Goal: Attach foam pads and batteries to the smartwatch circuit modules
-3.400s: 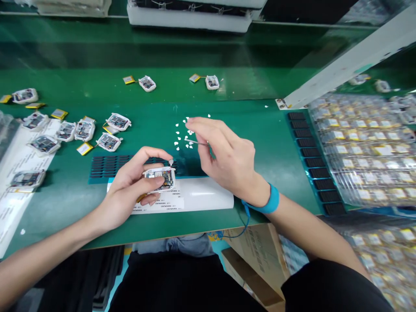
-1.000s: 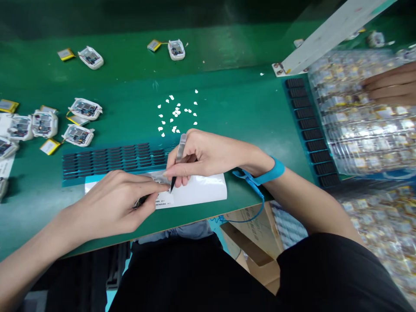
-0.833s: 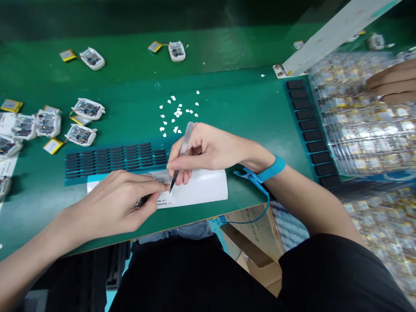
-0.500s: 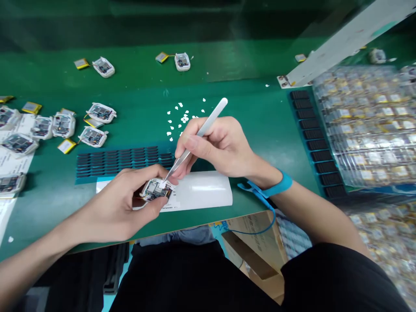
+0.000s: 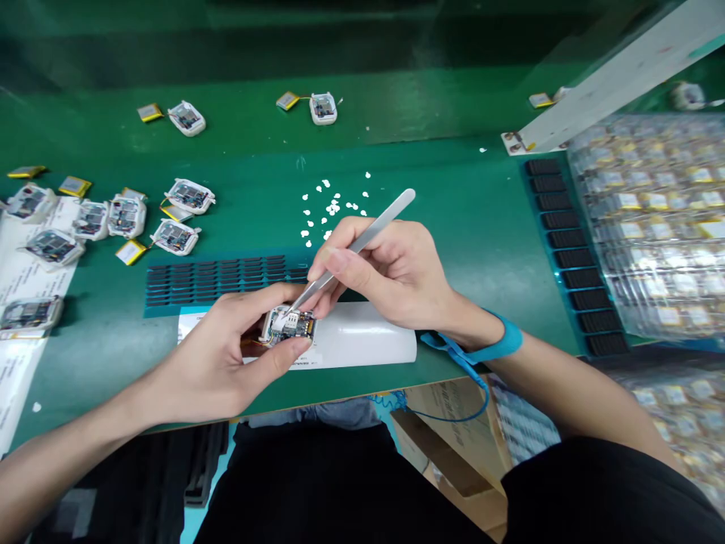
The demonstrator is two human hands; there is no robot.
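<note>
Between the thumb and fingers of my left hand [image 5: 241, 355] is a small white device housing with an exposed circuit board [image 5: 294, 323]. My right hand [image 5: 390, 268] grips metal tweezers [image 5: 377, 227] like a pen, their tips down at the board's upper left part. Whether the tips pinch anything is too small to tell. Under both hands lies a white glossy sheet [image 5: 368, 336]. Just behind my left hand is a blue sheet with rows of black strips [image 5: 220, 278]. Small white round tabbed stickers [image 5: 333, 205] are scattered beyond my right hand.
Several open device housings [image 5: 189, 196] with yellow-edged batteries [image 5: 130, 251] lie to the left and back. At right stand a strip of black pads [image 5: 575, 261], stacked clear trays [image 5: 651, 227] and a white post [image 5: 612, 83]. A blue wrist strap [image 5: 498, 340] with a cord circles my right wrist.
The whole view has shifted slightly, moving the bench things to the right. The tweezer tips now point more to the board's left part, and a metal slotted piece on the board shows more plainly.
</note>
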